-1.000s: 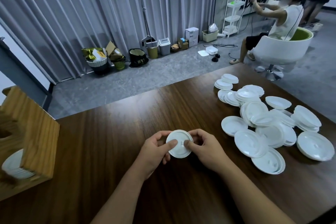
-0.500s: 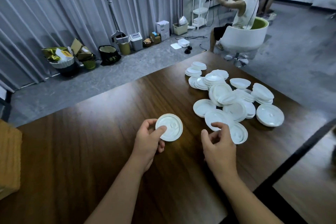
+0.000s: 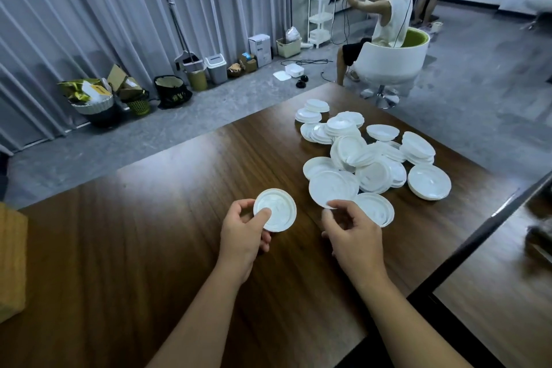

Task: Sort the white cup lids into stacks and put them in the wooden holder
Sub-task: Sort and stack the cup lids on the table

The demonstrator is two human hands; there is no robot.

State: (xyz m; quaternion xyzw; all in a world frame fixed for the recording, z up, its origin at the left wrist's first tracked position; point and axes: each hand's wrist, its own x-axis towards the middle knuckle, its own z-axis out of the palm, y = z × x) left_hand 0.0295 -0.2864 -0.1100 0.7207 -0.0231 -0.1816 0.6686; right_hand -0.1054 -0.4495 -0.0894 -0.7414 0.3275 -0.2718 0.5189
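A small white lid [image 3: 275,210] sits pinched in the left hand [image 3: 243,228] above the table [image 3: 134,248]. The right hand [image 3: 352,231] pinches the nearest lid [image 3: 333,188] of the loose pile [image 3: 376,155]. Gathering a stack seems underway (holder mostly out of view); next, nesting matching lids squarely.

One white lid [image 3: 276,210] held flat — others heaped [image 3: 370,155] on table's right

Single head-worn wide-angle view, looking forward and down over the dark wooden table [image 3: 167,218] from close above. Both forearms enter from 6 o'clock; the table's far corner lies toward 1 o'clock, with the curtain [image 3: 119,9] toward 11 o'clock.
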